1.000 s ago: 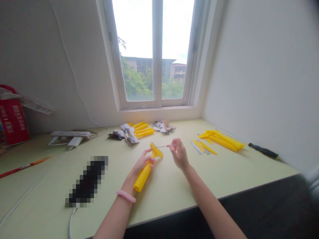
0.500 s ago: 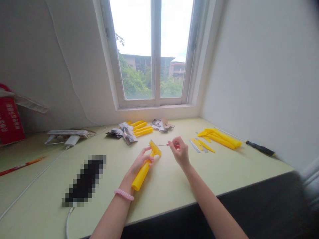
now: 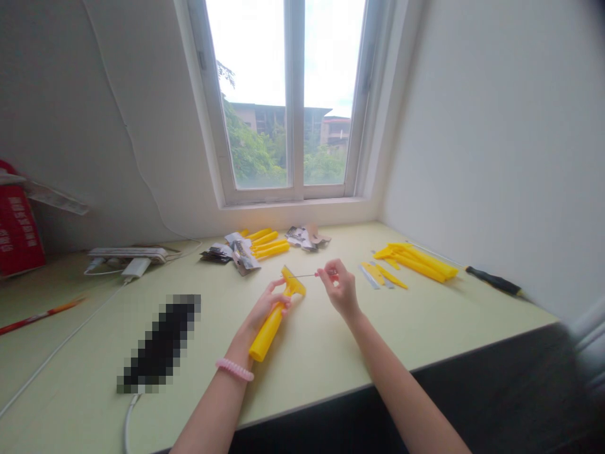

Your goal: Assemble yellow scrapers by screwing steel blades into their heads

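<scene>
My left hand [image 3: 267, 307] is closed around the neck of a yellow scraper [image 3: 267, 337], whose thick handle slants down toward me and whose wide head points away. In my right hand [image 3: 341, 290] is a small screwdriver [image 3: 307, 275] with a red handle, mostly hidden by the fingers. Its thin shaft runs left to the scraper's head, and the tip meets the head near its upper end. Right of my right hand lie flat yellow pieces with grey blades [image 3: 375, 275] and more yellow scrapers [image 3: 420, 261].
Yellow handles [image 3: 269, 243] with crumpled packaging [image 3: 243, 255] lie at the back of the table [image 3: 331, 353]. A black-handled screwdriver [image 3: 494, 282] is at the right wall. At left are a power strip [image 3: 127, 253], a pixelated black object [image 3: 161, 343] with a cable, and a red box [image 3: 21, 227].
My right hand and the small screwdriver have shifted very slightly left. The left hand and the scraper stay almost where they were.
</scene>
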Motion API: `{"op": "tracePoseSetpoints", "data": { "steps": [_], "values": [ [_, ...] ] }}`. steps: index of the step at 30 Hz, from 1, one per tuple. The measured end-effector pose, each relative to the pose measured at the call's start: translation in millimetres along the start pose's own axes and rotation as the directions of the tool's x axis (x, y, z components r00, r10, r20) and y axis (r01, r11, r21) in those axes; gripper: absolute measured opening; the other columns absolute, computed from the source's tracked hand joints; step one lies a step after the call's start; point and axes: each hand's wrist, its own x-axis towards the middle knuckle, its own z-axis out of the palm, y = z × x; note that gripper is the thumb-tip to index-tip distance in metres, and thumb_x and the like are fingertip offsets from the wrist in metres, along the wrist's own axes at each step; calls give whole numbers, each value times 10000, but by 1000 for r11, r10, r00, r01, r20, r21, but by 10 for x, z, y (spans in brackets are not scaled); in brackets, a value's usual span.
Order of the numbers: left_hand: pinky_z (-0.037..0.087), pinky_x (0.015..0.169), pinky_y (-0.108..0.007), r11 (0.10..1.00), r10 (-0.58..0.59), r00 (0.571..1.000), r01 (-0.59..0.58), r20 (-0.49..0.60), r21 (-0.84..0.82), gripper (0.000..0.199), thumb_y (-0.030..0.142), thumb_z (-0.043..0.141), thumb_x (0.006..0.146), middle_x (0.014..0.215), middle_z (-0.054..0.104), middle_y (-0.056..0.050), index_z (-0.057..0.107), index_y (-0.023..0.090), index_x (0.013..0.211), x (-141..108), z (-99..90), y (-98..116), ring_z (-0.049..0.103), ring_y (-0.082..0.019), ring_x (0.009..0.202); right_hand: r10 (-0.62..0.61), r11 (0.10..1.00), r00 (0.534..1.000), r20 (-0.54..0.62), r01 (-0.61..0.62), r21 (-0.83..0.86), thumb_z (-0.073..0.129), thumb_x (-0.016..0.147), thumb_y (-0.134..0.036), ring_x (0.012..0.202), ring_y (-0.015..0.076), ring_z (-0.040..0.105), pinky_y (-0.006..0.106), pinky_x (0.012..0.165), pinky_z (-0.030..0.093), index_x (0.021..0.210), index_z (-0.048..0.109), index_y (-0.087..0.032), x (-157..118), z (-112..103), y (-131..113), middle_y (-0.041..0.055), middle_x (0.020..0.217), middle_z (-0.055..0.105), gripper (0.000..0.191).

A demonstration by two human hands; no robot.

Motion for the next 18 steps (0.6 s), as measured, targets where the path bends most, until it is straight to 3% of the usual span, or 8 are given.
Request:
{"op": "tracePoseSetpoints", "data": {
  "steps": [12,18],
  "values": [
    [293,433,-156,1000,-21,999,20,-50,-20,652,65,542,599,610,499,25,282,184,1184,-52,47,54,431,-57,436,-24,999,993,111,27,-23,419,817,-257,679,142,562,259,609,447,832,411,-206,-26,38,75,-7,712,506,53],
    [291,428,-156,999,-30,999,29,-22,-17,653,44,531,586,621,504,18,289,191,1175,-52,51,51,431,-61,442,49,997,995,87,-54,56,450,818,-305,689,140,582,242,575,466,841,429,-202,-16,24,47,7,736,539,108]
  ]
}}
